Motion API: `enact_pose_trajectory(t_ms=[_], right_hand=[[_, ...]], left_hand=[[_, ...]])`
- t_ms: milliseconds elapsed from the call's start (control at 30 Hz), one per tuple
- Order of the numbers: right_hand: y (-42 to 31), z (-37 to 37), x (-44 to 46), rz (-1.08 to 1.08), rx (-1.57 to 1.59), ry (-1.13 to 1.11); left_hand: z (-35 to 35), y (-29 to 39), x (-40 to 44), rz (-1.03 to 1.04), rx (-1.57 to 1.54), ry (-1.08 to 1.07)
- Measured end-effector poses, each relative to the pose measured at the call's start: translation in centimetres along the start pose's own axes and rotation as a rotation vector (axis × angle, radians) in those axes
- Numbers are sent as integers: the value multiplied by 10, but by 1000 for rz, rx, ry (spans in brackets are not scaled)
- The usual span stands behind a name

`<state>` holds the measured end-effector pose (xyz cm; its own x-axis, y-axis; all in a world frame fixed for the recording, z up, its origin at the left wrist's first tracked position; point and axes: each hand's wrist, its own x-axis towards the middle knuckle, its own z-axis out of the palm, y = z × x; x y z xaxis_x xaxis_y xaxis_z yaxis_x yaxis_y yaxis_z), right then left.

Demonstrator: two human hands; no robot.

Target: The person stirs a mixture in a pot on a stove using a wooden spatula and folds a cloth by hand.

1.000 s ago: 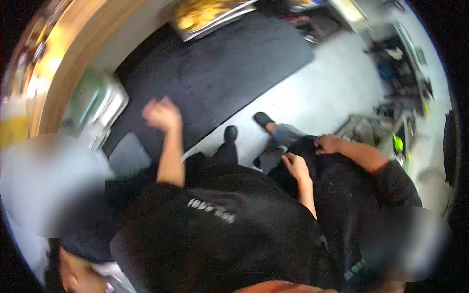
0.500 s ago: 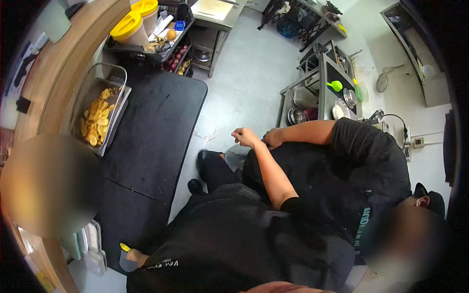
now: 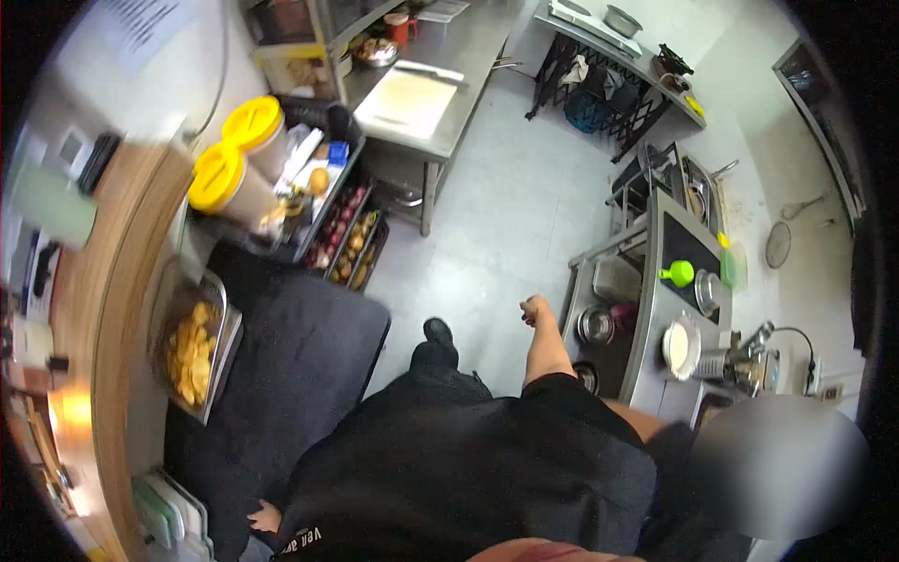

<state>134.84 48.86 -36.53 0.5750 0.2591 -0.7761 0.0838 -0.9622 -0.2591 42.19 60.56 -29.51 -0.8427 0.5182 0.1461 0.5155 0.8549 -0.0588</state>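
My left hand (image 3: 265,517) is low at the left, beside the near end of the black table (image 3: 309,328). Its visible fingers are stretched out, and I see nothing in them. Out over the floor, my right hand (image 3: 534,311) has its fingers curled in, with no object showing. The nearest furniture to it is the steel counter (image 3: 646,323) on the right. Yellow slices (image 3: 192,356) lie in a mesh basket (image 3: 222,300) on the table's left side, away from both hands.
Ahead left are yellow-lidded containers (image 3: 217,178) and crates of onions (image 3: 337,225). A cutting board (image 3: 407,98) lies on a steel table. A green scoop (image 3: 678,273) and bowls (image 3: 681,348) sit on the right counter. A co-worker (image 3: 670,468) stands close at my right.
My view has tilted up and forward. The yellow-handled thing at my left hand no longer shows. My right hand's fingers have curled. The co-worker now appears farther back at the right.
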Motion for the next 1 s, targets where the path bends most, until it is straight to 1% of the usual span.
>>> enact_pose_trajectory(t_ms=[33, 67, 100, 133, 200, 233, 267, 300, 333, 367, 433, 467, 567, 600, 633, 667, 700, 767, 800, 833, 867, 900, 933, 967, 1000], right_hand=[[5, -17, 33, 0, 30, -6], [2, -37, 43, 17, 50, -20], [-3, -66, 46, -48, 108, 27], [-8, -96, 53, -113, 168, 82], [-13, -147, 68, -92, 149, 123], [-17, -174, 72, -121, 99, 119], [-22, -195, 82, -133, 83, 118], [-30, -218, 87, -143, 60, 116], [-38, -241, 92, -184, 127, 131], [-64, -267, 78, -223, 191, 147], [-102, -308, 77, -397, 315, 165], [-128, -330, 66, -459, 363, 170], [-199, -391, 54, -577, 346, 171], [-222, -415, 51, -632, 364, 154], [-242, -441, 52, -628, 359, 172], [-263, -464, 56, -670, 282, 197], [-280, -484, 67, -715, 199, 220], [-299, -522, 110, -713, 150, 272], [-305, -541, 133, -695, 114, 310], [-303, -555, 166, -653, 57, 390], [-286, -563, 208, -607, -2, 460], [-259, -568, 253, -631, -178, 590], [-219, -570, 308, -575, -364, 570], [-191, -575, 332, -437, -379, 463], [-167, -584, 337, -316, -402, 358]], left_hand=[[-13, 31, -30, 52, 15, -49], [-6, 68, -51, 443, -61, 126], [0, 102, -70, 843, -135, 295], [-18, 167, -110, 1149, -372, 474], [-133, 298, -214, 1347, -441, 107], [-195, 365, -269, 1408, -473, -98], [-205, 413, -291, 1485, -666, -190], [-241, 455, -324, 1490, -714, -219], [-245, 496, -338, 1537, -813, -112], [-252, 530, -354, 1481, -842, -60], [-270, 584, -396, 1416, -1051, -85], [-275, 605, -416, 1443, -1053, -113], [-288, 658, -483, 1502, -1128, -182], [-293, 674, -507, 1541, -1129, -273], [-297, 692, -534, 1573, -1133, -356], [-300, 712, -560, 1629, -1189, -376], [-296, 735, -584, 1677, -1231, -386], [-290, 786, -631, 1713, -1283, -385], [-293, 814, -652, 1730, -1275, -359], [-305, 844, -675, 1697, -1296, -354], [-321, 867, -696, 1606, -1352, -401], [-335, 884, -712, 1518, -1388, -447], [-350, 906, -729, 1455, -1450, -492], [-359, 925, -742, 1450, -1443, -471], [-367, 946, -753, 1510, -1448, -448]])
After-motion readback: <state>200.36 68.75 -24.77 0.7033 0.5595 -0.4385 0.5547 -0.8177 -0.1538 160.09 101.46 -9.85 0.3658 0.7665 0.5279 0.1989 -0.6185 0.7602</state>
